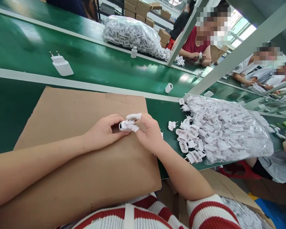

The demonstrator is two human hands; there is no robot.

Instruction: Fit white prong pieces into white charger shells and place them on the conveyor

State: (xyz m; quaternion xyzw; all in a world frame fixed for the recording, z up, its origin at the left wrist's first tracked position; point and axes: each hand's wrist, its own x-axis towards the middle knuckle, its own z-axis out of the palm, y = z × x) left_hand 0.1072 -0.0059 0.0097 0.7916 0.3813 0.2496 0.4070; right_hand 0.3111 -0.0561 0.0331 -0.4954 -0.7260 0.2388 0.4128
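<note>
Above a brown cardboard sheet (pixel 85 171), my left hand (pixel 107 129) holds a white plastic charger part (pixel 124 126) between thumb and fingers, its open end facing left. White coverings wrap the thumb and a finger of my right hand (pixel 147 128), which pinches the other end of the same part. The fingers partly hide the part. Just right of my right hand, a loose white plug piece (pixel 172 125) lies on the green table, beside a pile of white plug housings (pixel 189 136) spilling from a clear plastic bag (pixel 233 133).
Past a white rail (pixel 85 83), a green belt (pixel 90 63) carries white chargers (pixel 62 65). Another bag of white parts (pixel 135 35) lies beyond. Slanting metal posts (pixel 240 41) rise at the right. A person in red (pixel 197 41) and others sit across and to the right.
</note>
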